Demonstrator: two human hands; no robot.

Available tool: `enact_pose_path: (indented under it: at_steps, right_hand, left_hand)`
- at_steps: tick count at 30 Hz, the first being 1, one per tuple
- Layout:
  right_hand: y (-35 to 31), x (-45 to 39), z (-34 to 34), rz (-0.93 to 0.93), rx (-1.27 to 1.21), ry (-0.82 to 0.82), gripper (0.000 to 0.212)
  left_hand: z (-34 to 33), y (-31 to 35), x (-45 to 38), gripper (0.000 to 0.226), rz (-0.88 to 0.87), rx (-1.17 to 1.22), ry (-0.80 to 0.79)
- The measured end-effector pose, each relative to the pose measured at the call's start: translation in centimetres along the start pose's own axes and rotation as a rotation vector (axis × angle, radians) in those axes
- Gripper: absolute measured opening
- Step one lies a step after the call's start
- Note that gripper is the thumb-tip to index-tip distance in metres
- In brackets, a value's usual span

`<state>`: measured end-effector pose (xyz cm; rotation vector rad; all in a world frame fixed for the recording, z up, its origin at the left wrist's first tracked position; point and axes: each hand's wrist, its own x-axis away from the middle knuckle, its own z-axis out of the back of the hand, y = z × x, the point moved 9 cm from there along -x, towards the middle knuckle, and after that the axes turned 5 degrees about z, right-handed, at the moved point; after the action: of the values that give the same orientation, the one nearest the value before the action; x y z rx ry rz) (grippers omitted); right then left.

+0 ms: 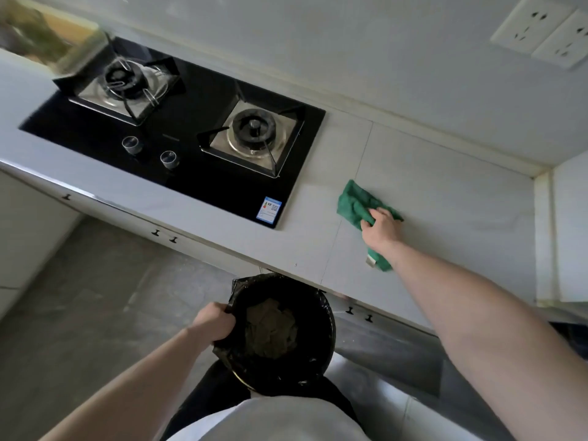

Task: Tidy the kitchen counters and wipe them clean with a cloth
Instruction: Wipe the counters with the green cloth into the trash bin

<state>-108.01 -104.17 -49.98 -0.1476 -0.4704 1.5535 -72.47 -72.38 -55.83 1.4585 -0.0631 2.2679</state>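
Closest is the black-lined bin (280,332), held below the desk edge; the left hand (213,320) has its fingers clamped on the rim. On the pale desk (445,192), right of the black gas hob (178,132), the right hand (381,229) grips the green cloth (353,202), pressing it flat.

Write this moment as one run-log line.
right hand: holds green cloth on counter | left hand: grips bin rim
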Motion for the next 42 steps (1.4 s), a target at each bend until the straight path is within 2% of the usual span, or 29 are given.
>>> enact_pose_path:
  at_steps: [2, 5, 9, 12, 15, 17, 21, 24, 26, 29, 31, 35, 40, 42]
  right_hand:
    - [-1.1, 0.5, -1.8, 0.019, 0.014, -0.023, 0.039]
    - [-5.5, 4.6, -4.5, 0.210, -0.012, -0.081, 0.036]
    - [-10.3, 12.5, -8.0, 0.430, -0.049, -0.241, 0.029]
    - [-12.8, 17.3, -8.9, 0.523, -0.064, -0.366, 0.028]
    - [-13.6, 18.9, -8.2, 0.536, -0.088, -0.457, 0.032]
    - [-13.5, 17.6, -5.8, 0.517, -0.139, -0.397, 0.030]
    - [-10.5, 11.1, 0.3, 0.428, -0.146, -0.111, 0.033]
    - [-7.1, 5.3, 3.8, 0.300, -0.089, 0.058, 0.030]
    - [-4.2, 1.8, 4.2, 0.171, -0.046, 0.089, 0.028]
    - [-1.3, 0.1, 2.1, -0.006, -0.017, 0.014, 0.031]
    - [-2.5, 2.0, -0.2, -0.009, -0.020, -0.022, 0.032]
    - [-9.6, 9.8, -4.8, 0.209, -0.163, -0.121, 0.033]
    - [-15.4, 16.9, -8.9, 0.490, -0.125, -0.525, 0.032]
    - [-16.1, 15.9, -7.6, 0.508, -0.149, -0.529, 0.033]
  left_hand:
    - [-0.1, -0.5, -0.2, 0.025, 0.024, 0.013, 0.010]
    - [-0.1, -1.0, -0.3, 0.025, 0.049, 0.025, 0.014]
    - [0.0, -1.3, -0.2, 0.020, 0.062, 0.036, 0.032]
    - [0.3, -1.2, 0.0, 0.021, 0.069, 0.037, 0.044]
    - [0.7, -1.2, 0.3, 0.025, 0.078, 0.026, 0.043]
    - [0.9, -1.0, 0.4, 0.026, 0.074, 0.010, 0.044]
    - [1.1, -0.6, 0.7, 0.029, 0.056, -0.015, 0.051]
    - [1.2, -0.7, 0.7, 0.028, 0.058, -0.014, 0.056]
    - [1.2, -0.6, 0.6, 0.027, 0.054, -0.017, 0.057]
    - [1.0, -0.5, 0.4, 0.027, 0.058, -0.020, 0.053]
    - [0.9, -0.7, 0.3, 0.027, 0.061, -0.018, 0.056]
    - [0.9, -0.7, 0.3, 0.026, 0.055, 0.011, 0.045]
    - [1.5, -0.9, 0.6, 0.025, 0.068, 0.005, 0.029]
    - [2.0, -1.8, 0.6, 0.025, 0.084, 0.024, 0.033]
